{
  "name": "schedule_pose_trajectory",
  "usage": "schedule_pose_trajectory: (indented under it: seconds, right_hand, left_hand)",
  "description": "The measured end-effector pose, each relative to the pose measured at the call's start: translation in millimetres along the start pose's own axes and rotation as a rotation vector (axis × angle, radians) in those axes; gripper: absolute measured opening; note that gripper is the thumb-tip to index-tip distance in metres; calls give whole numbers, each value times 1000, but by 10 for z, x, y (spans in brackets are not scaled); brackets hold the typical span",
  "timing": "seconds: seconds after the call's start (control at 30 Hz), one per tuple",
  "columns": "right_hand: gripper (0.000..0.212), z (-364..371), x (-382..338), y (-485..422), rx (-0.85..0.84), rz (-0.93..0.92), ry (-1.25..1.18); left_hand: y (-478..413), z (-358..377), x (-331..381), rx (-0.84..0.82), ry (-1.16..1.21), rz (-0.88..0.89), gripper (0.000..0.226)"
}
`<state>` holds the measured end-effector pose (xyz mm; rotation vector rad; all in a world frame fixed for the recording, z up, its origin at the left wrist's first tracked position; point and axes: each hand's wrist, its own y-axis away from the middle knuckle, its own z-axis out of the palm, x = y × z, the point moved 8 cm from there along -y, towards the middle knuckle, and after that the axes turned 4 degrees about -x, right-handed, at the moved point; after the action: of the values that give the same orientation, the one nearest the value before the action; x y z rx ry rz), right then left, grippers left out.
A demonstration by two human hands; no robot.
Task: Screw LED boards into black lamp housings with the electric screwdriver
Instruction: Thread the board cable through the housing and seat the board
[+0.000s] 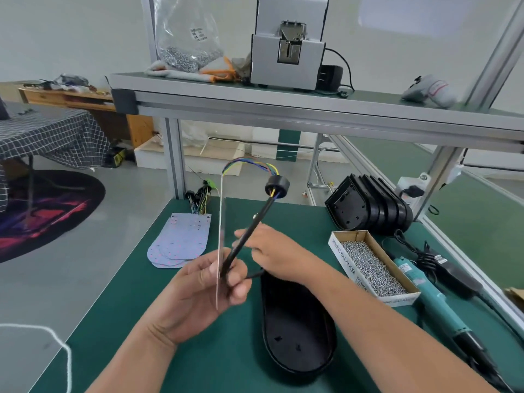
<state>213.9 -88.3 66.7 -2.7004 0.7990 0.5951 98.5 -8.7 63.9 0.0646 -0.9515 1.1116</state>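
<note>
Green mat [170, 364], grey floor [99, 265]; left hand [198, 287] fingers clamp LED board [222, 222]; right hand [275, 252] fingers blurred, unclear.

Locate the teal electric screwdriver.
Head view, right side: the teal electric screwdriver lies on the green mat, just right of the cardboard box of screws.

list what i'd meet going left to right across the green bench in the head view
stack of LED boards → LED board held edge-on in the left hand → black lamp housing → box of screws → electric screwdriver
</note>
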Motion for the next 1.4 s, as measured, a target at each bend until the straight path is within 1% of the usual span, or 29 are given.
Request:
schedule_pose_trajectory:
  seconds: [0.03, 0.1, 0.13, 0.17, 0.2, 0.23, 0.27, 0.3, 0.37, 0.47, 0.53, 0.6, 0.63, 0.67, 0.7, 0.77, 0.83, 0.9, 0.97, 1.0, 1.07, 1.13, 1.17, 1.23, 1.27, 1.33, 1.4]
  right_hand:
    - [49, 27, 68, 3, -29, 37, -42]
    - [35, 26, 228, 123, -45, 175, -264]
    - [37, 16, 297, 183, -47, 214, -368]
    - [48, -9, 359, 240, -45, 226, -418]
    - [55, -54, 403, 282, -43, 216, -425]
    - [51, -109, 448, 310, -30, 204, -400]
    - [42, -172, 474, 330, -21, 196, -334]
    - [33, -232, 507, 338, -10, 193, -242]
    - [24, -343, 596, 352, 49, 189, -46]
    - [25, -555, 747, 443, 184, 264, 263]
    - [23, -674, 881, 580, 238, 361, 365]
    - [19, -762, 993, 736, 290, 452, 394]
    - [20, -793, 1031, 808, 315, 488, 394]
    - [21, -830, 1057, 876, 349, 516, 353]
    - [21, -874, 1076, 958, 412, 533, 239]
    - [20, -922, 1088, 1119, 570, 521, -141]
    - [18, -885, 1069, 1250, 676, 468, -466]
    - [17, -757, 1041, 1326, 675, 430, -666]
    - [20, -566, 996, 1362, 609, 404, -797]
    - [23, -474, 975, 1380, 576, 401, -818]
    - [25, -353, 911, 1403, 521, 399, -776]
    - [18, -304, 799, 1376, 483, 363, -712]
    - [14, -297, 735, 1349, 469, 344, -664]
    - [14, -285, 639, 1303, 459, 334, -560]
    - [17, -275, 601, 1291, 464, 329, -532]
    - [20, -262, 547, 1271, 471, 312, -485]
    - [20, -251, 516, 1249, 460, 304, -398]
  left_hand:
    - [5, 0, 32, -19, 95, 26, 15]
    - [16, -33, 151, -15, 236, 109, 15]
    - [25, -75, 217, 9, 277, 155, 17]
    - [36, -121, 277, 36, 312, 199, 18]
    - [52, -176, 325, 68, 342, 241, 18]
    - [76, -239, 366, 108, 365, 278, 17]
    - [104, -305, 397, 151, 379, 311, 15]
    - [130, -367, 423, 194, 379, 341, 14]
    - [173, -439, 460, 250, 353, 369, 11]
    - [216, -482, 539, 299, 340, 389, 6]
    - [255, -512, 582, 340, 348, 414, 3]
    - [283, -554, 582, 410, 344, 427, 14]
    - [280, -566, 558, 445, 331, 423, 21]
    - [268, -566, 524, 472, 313, 408, 26]
    - [244, -556, 479, 492, 289, 385, 29]
    - [182, -534, 370, 520, 221, 318, 32]
    - [124, -534, 238, 562, 177, 244, 32]
    - [84, -555, 112, 610, 160, 184, 26]
    - [67, -578, 8, 658, 111, 129, 20]
    - [65, -592, -37, 681, 73, 103, 21]
    - [61, -603, -130, 716, -9, 45, 25]
    - [44, -591, -236, 725, -110, -32, 31]
    - [30, -573, -289, 716, -165, -77, 29]
    - [-3, -528, -385, 676, -242, -145, 21]
    - [-11, -516, -424, 656, -258, -168, 23]
    - [-31, -490, -461, 608, -259, -194, 37]
    - [-59, -441, -485, 541, -212, -202, 45]
